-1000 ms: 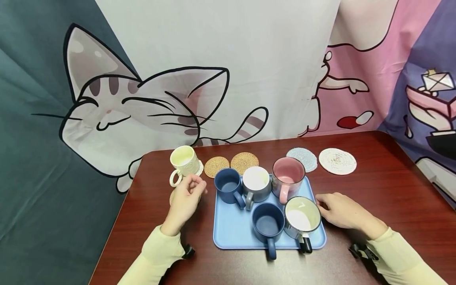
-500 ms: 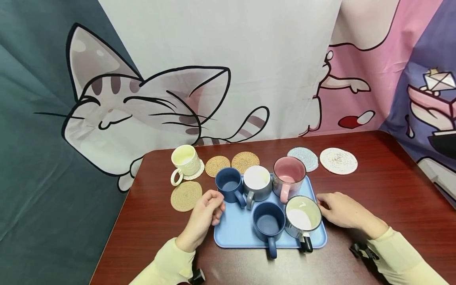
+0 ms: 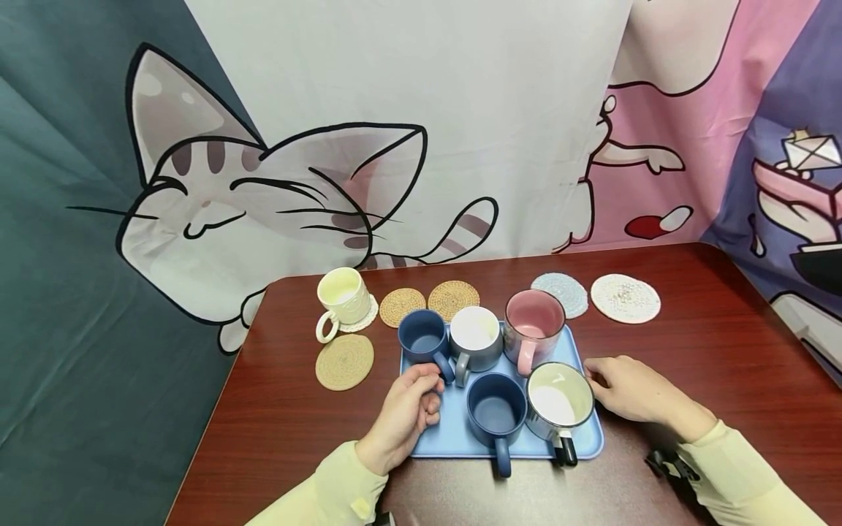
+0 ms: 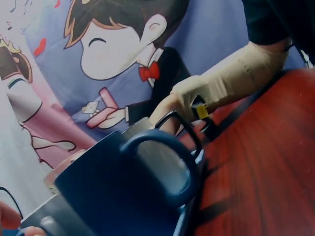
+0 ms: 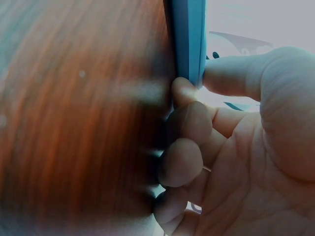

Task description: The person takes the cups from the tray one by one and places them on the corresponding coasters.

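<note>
My left hand (image 3: pixel 411 409) is over the left side of the blue tray (image 3: pixel 454 438), its fingers loosely curled. Its thumb and index fingertips are right at the handle of the back-left dark blue mug (image 3: pixel 421 336); in the left wrist view only the fingertips (image 4: pixel 33 231) show. With my right hand (image 5: pixel 236 147) I pinch the tray's right edge between thumb and fingers. Also on the tray stand a grey-and-white mug (image 3: pixel 475 358), a pink mug (image 3: pixel 534 321), a second dark blue mug (image 3: pixel 495 409) and a cream mug (image 3: pixel 555 394) with a black-tipped handle.
A pale yellow mug (image 3: pixel 345 299) stands on a white coaster (image 3: pixel 365 318) at the back left. In front of it lies a tan coaster (image 3: pixel 344 362). Two woven coasters (image 3: pixel 402 307), a light blue one (image 3: pixel 567 292) and a white one (image 3: pixel 625 298) lie behind the tray.
My left hand has moved right from the tan coaster, now fully in view, to the handle of the back-left blue mug. The right hand has stayed at the tray's edge.
</note>
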Demonstrator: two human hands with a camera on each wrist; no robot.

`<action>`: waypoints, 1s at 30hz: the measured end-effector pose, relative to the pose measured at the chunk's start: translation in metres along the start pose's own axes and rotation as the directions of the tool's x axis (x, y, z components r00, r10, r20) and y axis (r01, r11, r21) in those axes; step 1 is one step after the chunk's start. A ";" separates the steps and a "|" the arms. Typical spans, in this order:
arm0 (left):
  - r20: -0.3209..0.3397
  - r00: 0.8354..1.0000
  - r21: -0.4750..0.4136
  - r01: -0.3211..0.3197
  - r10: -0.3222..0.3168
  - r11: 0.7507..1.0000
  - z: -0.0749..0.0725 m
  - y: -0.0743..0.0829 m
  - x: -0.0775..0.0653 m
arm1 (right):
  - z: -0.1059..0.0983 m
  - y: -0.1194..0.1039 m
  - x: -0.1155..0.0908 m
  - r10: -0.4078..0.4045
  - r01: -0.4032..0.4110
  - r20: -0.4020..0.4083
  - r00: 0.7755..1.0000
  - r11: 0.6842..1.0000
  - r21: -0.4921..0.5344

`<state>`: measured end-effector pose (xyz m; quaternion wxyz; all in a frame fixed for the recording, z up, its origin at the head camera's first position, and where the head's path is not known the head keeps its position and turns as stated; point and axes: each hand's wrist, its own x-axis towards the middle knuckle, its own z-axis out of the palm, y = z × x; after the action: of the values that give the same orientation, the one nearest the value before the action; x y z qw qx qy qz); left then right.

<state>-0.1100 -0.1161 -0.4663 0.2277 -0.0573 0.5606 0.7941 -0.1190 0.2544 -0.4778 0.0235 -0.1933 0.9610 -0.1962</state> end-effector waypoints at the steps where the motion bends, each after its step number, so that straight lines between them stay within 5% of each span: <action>1: -0.007 1.000 -0.006 -0.003 0.003 1.000 0.002 -0.001 0.000 | 0.000 0.000 0.000 -0.001 0.001 0.000 1.000 1.000 -0.001; 13: -0.070 0.992 -0.066 -0.106 0.102 0.992 0.017 -0.010 0.004 | 0.001 0.000 0.000 0.006 -0.006 0.005 1.000 1.000 0.002; 30: -0.161 0.982 0.021 -0.094 0.097 0.995 0.017 -0.007 0.002 | 0.001 0.002 0.000 -0.014 0.014 -0.016 1.000 1.000 -0.002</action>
<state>-0.1055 -0.0980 -0.4667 0.1433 -0.0933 0.5846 0.7931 -0.1194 0.2556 -0.4798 0.0142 -0.1983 0.9600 -0.1969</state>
